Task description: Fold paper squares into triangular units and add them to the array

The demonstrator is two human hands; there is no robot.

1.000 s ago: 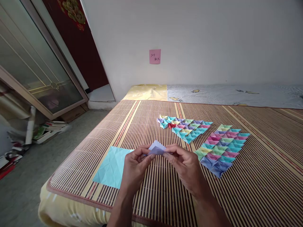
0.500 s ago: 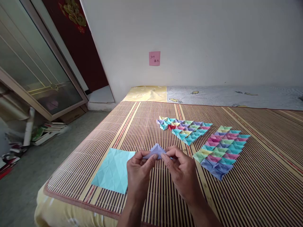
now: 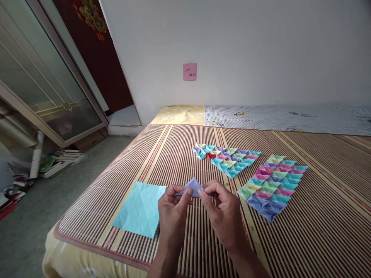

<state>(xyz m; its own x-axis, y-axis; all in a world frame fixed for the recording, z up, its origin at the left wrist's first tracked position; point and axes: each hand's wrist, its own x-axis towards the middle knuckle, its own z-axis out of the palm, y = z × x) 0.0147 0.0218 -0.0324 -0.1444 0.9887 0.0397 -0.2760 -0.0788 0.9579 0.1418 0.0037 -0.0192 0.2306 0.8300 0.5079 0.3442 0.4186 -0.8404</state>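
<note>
Between my two hands is a purple piece of folded paper (image 3: 194,186), its peak pointing away from me. My left hand (image 3: 173,210) pinches its left side with thumb and fingers. On the right side, the thumb and fingers of my right hand (image 3: 223,210) are closed on the same paper. Part of the paper is hidden behind the fingers. Left of my left hand lies a stack of turquoise square paper (image 3: 138,208) with crease lines. Beyond and right of my hands are rows of small folded paper pieces (image 3: 232,158) and another set of multicoloured folded pieces (image 3: 274,181).
A striped bamboo mat (image 3: 121,173) covers the bed, with yellow cloth (image 3: 95,262) at its near edge. A pink note (image 3: 190,72) is stuck on the white wall (image 3: 261,46). Books (image 3: 62,158) lie on the floor by the glass door (image 3: 49,73).
Both hands have shifted very slightly right with the purple paper; the whole view has moved a little too. The grip looks the same.
</note>
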